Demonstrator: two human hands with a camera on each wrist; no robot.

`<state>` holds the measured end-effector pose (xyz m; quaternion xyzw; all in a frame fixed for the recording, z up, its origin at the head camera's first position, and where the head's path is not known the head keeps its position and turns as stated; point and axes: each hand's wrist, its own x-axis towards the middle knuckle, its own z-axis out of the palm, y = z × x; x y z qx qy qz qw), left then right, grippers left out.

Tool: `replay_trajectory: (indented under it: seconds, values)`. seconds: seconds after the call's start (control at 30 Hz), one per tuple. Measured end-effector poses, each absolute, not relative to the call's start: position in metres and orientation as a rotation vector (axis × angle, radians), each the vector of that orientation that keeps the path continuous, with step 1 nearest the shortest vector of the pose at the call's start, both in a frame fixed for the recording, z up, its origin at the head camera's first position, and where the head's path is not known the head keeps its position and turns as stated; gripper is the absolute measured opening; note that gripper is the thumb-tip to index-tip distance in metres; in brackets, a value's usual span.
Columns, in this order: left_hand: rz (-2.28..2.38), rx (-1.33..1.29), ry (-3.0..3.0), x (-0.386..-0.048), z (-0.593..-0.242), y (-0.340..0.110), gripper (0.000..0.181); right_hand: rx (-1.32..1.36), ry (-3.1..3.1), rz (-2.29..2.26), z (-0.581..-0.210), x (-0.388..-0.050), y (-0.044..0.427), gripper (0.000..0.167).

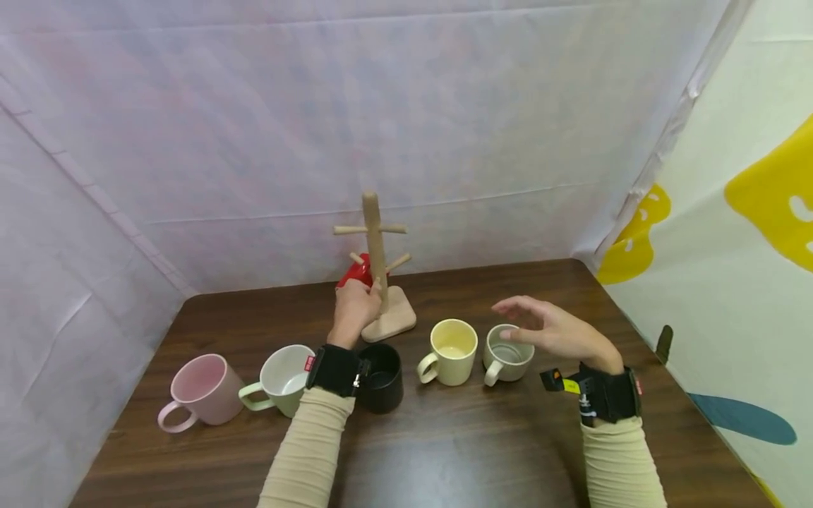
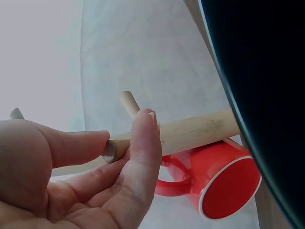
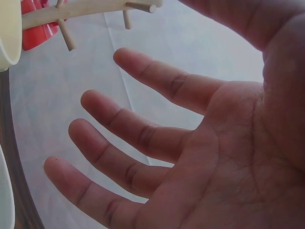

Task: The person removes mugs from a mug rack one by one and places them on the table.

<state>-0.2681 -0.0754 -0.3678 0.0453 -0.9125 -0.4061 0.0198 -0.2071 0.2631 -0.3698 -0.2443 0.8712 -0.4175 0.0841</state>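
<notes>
A wooden mug tree stands at the back of the table, pegs sticking out from its post. My left hand is at its lower part. In the left wrist view, thumb and forefinger pinch the end of a wooden peg. Just past those fingers is a red mug, tilted against the post, handle toward the hand; how the handle meets the tree is hidden. My right hand hovers over a grey-green mug, fingers spread and loosely bent, holding nothing in the right wrist view.
Left of the tree, a pink mug and a pale green mug stand on the dark wooden table. A black mug sits by my left wrist, partly covered. A yellow mug stands right of centre. White cloth hangs behind.
</notes>
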Motion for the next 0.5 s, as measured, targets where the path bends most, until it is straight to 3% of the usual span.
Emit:
replay_trajectory:
  seconds: [0.5]
  values:
    - [-1.317, 0.064, -2.812, -0.263, -0.366, -0.052, 0.035, -0.838, 2.576, -1.232, -0.371, -0.210, 0.258, 0.043]
